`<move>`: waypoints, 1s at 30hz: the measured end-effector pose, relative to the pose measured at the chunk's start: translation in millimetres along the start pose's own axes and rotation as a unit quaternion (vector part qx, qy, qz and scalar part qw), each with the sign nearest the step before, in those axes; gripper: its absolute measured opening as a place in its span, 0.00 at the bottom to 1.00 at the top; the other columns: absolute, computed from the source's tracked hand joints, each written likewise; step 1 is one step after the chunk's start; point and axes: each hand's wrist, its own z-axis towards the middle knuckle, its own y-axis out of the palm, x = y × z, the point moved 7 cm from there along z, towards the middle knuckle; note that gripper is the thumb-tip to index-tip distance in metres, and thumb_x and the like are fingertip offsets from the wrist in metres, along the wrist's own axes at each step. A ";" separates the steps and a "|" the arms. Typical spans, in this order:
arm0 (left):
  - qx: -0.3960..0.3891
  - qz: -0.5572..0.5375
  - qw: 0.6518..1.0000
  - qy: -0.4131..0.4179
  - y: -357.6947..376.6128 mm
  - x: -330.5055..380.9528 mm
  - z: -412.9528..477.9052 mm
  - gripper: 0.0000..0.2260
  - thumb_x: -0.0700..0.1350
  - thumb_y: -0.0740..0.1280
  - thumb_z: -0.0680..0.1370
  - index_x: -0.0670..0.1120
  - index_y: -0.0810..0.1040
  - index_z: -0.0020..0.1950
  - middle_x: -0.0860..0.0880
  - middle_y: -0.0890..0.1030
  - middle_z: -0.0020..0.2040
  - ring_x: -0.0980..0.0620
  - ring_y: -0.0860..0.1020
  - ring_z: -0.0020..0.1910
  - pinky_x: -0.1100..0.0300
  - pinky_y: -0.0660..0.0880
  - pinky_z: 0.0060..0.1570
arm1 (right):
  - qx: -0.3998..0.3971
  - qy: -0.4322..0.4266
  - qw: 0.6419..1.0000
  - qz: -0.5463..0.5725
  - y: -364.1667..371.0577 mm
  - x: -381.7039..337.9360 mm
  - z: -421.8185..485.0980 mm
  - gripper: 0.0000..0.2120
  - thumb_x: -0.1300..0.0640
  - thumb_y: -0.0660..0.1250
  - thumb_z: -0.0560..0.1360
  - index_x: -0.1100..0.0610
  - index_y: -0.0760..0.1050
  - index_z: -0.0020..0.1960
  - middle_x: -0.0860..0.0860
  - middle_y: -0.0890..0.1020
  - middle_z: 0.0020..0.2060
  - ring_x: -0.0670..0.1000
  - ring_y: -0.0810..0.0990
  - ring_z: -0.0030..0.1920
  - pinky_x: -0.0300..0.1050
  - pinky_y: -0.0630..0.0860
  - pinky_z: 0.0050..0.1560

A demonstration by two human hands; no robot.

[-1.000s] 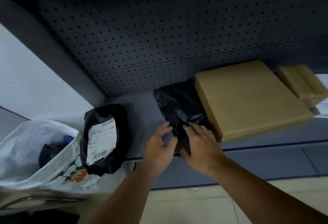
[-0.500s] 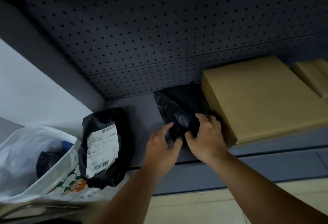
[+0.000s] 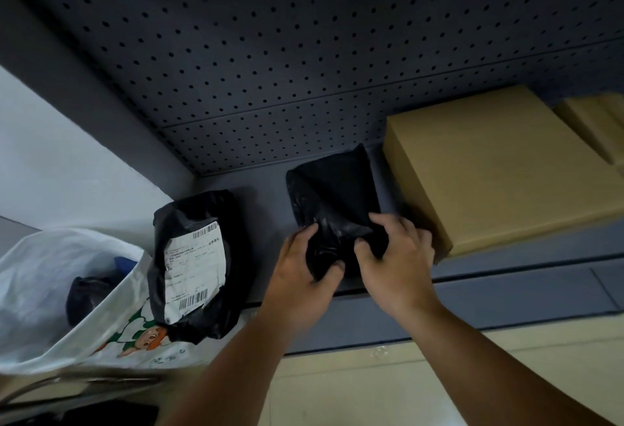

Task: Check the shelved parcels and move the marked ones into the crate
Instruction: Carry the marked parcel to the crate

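A black plastic parcel (image 3: 332, 192) lies on the grey shelf (image 3: 266, 196), no label visible on it. My left hand (image 3: 299, 273) grips its near left edge, thumb and fingers curled into the plastic. My right hand (image 3: 398, 260) grips the near right edge beside it. To the left, a second black parcel (image 3: 199, 223) with a white shipping label and barcodes lies at the shelf's front edge, partly overhanging. No crate is visible.
A large flat cardboard box (image 3: 489, 169) sits right of the held parcel, a smaller one (image 3: 597, 121) beyond it. A white printed bag (image 3: 50, 297) with dark items inside stands at lower left. Perforated back panel (image 3: 270, 54) behind; pale floor below.
Both hands have closed on the black parcel's near edge and bunched the plastic; earlier they only reached toward it. The view has shifted slightly.
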 end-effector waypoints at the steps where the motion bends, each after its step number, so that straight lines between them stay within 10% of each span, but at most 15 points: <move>1: -0.004 -0.041 0.999 -0.016 0.4 -0.4 -1.9 0.28 0.55 0.70 0.80 0.58 0.66 0.78 0.56 0.70 0.72 0.58 0.71 0.71 0.60 0.69 0.70 | 0.008 -0.014 0.999 0.036 -2.6 -2.9 -3.8 0.22 0.52 0.67 0.79 0.47 0.70 0.73 0.41 0.74 0.62 0.50 0.62 0.69 0.54 0.61 0.73; 7: -0.002 -0.256 0.962 -0.094 0.9 9.7 -12.2 0.26 0.75 0.66 0.71 0.61 0.81 0.61 0.59 0.84 0.58 0.60 0.81 0.61 0.51 0.73 0.69 | 0.066 -0.203 0.973 0.093 -11.0 -30.4 -21.7 0.21 0.62 0.70 0.76 0.49 0.75 0.67 0.42 0.77 0.62 0.48 0.72 0.69 0.60 0.71 0.69; 13: -0.008 -0.363 0.916 -0.171 4.5 11.2 -16.2 0.36 0.77 0.68 0.65 0.54 0.82 0.63 0.51 0.86 0.58 0.53 0.84 0.57 0.51 0.79 0.60 | -0.075 -0.300 0.944 0.118 9.3 -48.1 -48.2 0.23 0.65 0.69 0.77 0.53 0.75 0.70 0.42 0.73 0.68 0.45 0.70 0.73 0.40 0.69 0.71; 20: 0.021 -0.377 0.896 -0.232 3.4 -11.9 -21.0 0.46 0.80 0.72 0.58 0.60 0.75 0.71 0.55 0.81 0.66 0.53 0.80 0.65 0.47 0.75 0.67 | -0.105 -0.277 0.944 0.147 14.3 -42.8 -63.6 0.24 0.66 0.64 0.81 0.51 0.68 0.74 0.42 0.65 0.72 0.44 0.67 0.75 0.34 0.66 0.72; 24: 0.071 -0.334 0.916 -0.211 -1.2 -15.6 -24.7 0.20 0.63 0.73 0.68 0.58 0.83 0.56 0.53 0.87 0.53 0.48 0.85 0.56 0.41 0.79 0.62 | -0.078 -0.265 0.946 0.171 10.7 -35.3 -59.2 0.21 0.65 0.65 0.81 0.52 0.71 0.72 0.44 0.71 0.68 0.45 0.72 0.70 0.37 0.71 0.69; 30: 0.055 -0.362 0.907 -0.210 -2.2 -24.3 -25.9 0.20 0.57 0.74 0.69 0.54 0.83 0.59 0.51 0.87 0.55 0.45 0.84 0.58 0.41 0.75 0.66 | -0.023 -0.065 0.987 0.144 13.8 21.3 -20.3 0.22 0.48 0.71 0.77 0.48 0.73 0.70 0.47 0.78 0.63 0.50 0.78 0.64 0.56 0.77 0.65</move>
